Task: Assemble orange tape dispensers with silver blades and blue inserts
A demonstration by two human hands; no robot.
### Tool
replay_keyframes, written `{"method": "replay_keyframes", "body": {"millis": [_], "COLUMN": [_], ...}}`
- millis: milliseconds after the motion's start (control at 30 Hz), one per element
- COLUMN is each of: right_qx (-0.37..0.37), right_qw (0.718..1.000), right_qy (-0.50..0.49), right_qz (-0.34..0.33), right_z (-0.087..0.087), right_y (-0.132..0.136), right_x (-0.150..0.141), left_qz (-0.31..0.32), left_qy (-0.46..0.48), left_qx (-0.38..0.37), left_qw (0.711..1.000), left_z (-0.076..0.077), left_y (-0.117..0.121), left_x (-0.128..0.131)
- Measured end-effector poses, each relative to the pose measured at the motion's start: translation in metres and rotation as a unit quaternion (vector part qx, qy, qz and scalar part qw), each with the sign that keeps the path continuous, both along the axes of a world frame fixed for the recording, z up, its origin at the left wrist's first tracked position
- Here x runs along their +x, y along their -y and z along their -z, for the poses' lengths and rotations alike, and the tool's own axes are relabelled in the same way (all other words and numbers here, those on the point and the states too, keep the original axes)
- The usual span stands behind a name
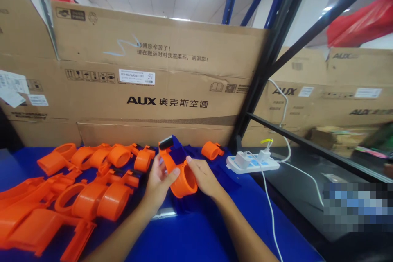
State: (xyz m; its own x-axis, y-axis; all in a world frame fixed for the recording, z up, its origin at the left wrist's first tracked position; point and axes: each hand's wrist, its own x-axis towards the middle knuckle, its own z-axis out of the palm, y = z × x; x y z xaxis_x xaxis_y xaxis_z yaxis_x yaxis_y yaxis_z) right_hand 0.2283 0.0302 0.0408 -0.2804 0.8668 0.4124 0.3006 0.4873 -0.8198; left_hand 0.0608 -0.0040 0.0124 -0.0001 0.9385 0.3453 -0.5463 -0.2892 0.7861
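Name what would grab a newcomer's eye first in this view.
The bright orange tape dispenser, held in both hands at the centre, stands out first. Next comes the crowd of similar orange dispensers on the blue surface to the left. Behind rises a wide cardboard panel printed "AUX".

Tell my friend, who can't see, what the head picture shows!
A person's bare left hand and bare right hand hold an orange plastic holder with a round ring over a blue-covered table. Similar orange plastic holders lie to the left, a white plastic power strip sits to the right, and a brown cardboard panel printed AUX stands behind.
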Motion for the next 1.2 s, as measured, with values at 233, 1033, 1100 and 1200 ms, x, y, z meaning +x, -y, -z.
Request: {"method": "replay_keyframes", "body": {"millis": [233,1033,1100,1200], "right_qx": [0.007,-0.065,-0.073,-0.084], "right_qw": [0.999,0.977,0.977,0.973], "right_qy": [-0.003,-0.141,-0.136,-0.144], "right_qz": [-0.038,-0.143,-0.149,-0.160], "right_z": [-0.004,-0.016,-0.016,-0.017], "right_y": [0.004,0.008,0.009,0.010], "right_x": [-0.004,0.002,0.001,-0.001], "left_qz": [-0.063,-0.038,-0.075,-0.123], "left_qy": [-0.054,-0.473,-0.580,-0.688], "left_qx": [-0.033,0.091,0.129,0.117], "left_qw": [0.996,0.876,0.801,0.706], "left_z": [0.003,-0.065,-0.075,-0.073], "left_y": [-0.006,0.110,0.124,0.135], "left_x": [0.000,-0.141,-0.194,-0.267]}}
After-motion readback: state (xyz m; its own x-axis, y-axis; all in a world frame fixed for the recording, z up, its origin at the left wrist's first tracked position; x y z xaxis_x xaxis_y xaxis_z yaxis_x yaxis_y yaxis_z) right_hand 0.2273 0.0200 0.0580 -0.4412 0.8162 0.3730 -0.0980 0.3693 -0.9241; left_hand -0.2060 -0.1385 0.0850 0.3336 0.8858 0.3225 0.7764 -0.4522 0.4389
